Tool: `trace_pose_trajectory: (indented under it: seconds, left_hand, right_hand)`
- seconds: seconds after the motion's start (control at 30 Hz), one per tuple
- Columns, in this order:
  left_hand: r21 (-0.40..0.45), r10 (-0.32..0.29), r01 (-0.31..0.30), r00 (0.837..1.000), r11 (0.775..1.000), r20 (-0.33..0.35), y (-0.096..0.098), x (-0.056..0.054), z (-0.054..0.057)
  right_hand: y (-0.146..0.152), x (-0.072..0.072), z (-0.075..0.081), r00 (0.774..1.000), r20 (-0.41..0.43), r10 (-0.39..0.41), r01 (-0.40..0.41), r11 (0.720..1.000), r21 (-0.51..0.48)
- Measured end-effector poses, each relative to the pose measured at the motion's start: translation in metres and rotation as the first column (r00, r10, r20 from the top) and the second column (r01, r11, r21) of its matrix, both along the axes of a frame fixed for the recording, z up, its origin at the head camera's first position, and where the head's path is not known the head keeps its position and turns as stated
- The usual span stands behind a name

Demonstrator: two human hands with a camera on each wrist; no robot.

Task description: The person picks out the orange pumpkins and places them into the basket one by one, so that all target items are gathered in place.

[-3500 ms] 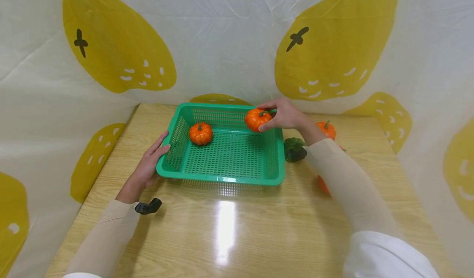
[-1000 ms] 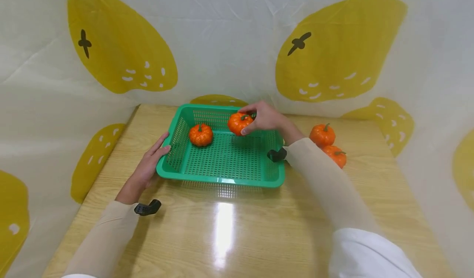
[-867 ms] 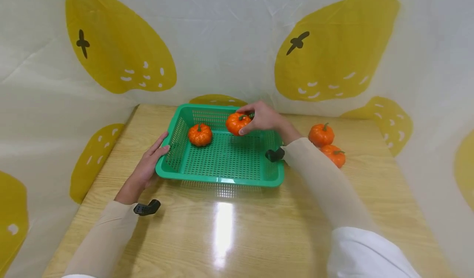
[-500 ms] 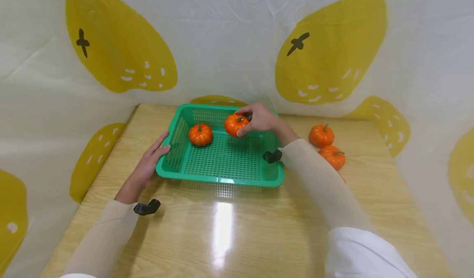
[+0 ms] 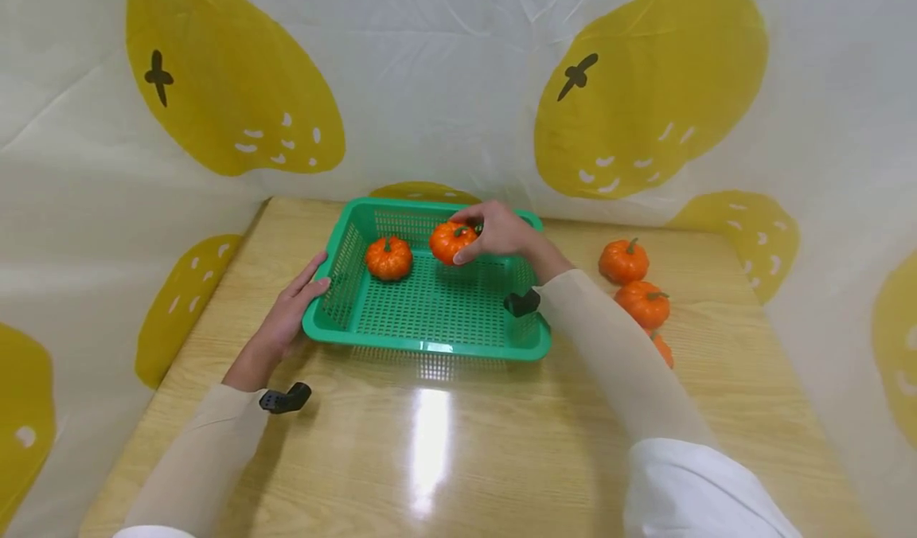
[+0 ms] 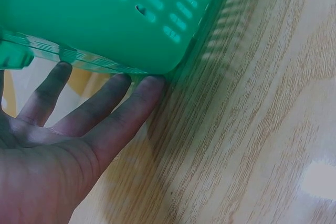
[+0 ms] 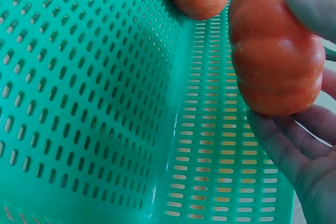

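A green plastic basket (image 5: 387, 339) with slotted walls stands on the table. My left hand (image 5: 290, 311) holds its left side, thumb over the rim; in the left wrist view, the fingers (image 6: 118, 114) reach nearly straight against the outer wall. A small orange pumpkin (image 5: 451, 242) is in my right hand (image 5: 497, 231), pinched between thumb and fingers above the basket's floor. The right wrist view shows this pumpkin (image 7: 275, 51) large, its green stem toward the palm. Another orange pumpkin (image 5: 389, 260) sits inside the basket at the back left.
Several orange pumpkins lie in a row right of the basket: a back one (image 5: 623, 261), a middle one (image 5: 642, 305) and a front one (image 5: 661, 348) partly behind my right sleeve. A wall cloth (image 5: 437, 108) with yellow fruit prints hangs behind the wooden table (image 5: 351, 458).
My right hand has carried its pumpkin leftward, from the basket's back right toward its middle. The dark green vegetable right of the basket is now hidden behind my arm. My left hand has stayed put.
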State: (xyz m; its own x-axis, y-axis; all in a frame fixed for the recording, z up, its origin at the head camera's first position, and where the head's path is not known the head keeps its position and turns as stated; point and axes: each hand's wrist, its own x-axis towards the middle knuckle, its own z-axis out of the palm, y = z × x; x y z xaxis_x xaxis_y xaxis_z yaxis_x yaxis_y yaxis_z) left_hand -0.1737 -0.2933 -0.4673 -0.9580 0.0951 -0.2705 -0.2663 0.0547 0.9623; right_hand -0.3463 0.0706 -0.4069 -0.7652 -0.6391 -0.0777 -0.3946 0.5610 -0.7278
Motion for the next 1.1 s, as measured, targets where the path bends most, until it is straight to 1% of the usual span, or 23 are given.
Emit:
trace_pose_trajectory:
  seconds: [0.27,0.57,0.73,1.1]
  left_hand:
    - [-0.006,0.004,-0.004,1.0,1.0,-0.003,-0.001,0.002,-0.001]
    - [-0.032,0.019,-0.018,1.0,0.999,0.01,-0.002,0.005,-0.002]
    - [-0.013,0.011,-0.011,1.0,1.0,0.005,-0.002,0.005,-0.002]
    - [0.005,0.013,-0.013,1.0,1.0,0.007,-0.001,0.005,0.0]
  right_hand:
    - [-0.004,0.002,-0.006,1.0,0.02,-0.013,0.014,1.0,-0.01]
    - [-0.011,0.005,-0.006,1.0,0.026,-0.003,0.003,1.0,-0.01]
    - [-0.012,0.005,-0.006,0.999,0.036,-0.011,0.012,1.0,-0.018]
    - [-0.015,0.005,-0.007,1.0,0.022,-0.007,0.007,1.0,-0.015]
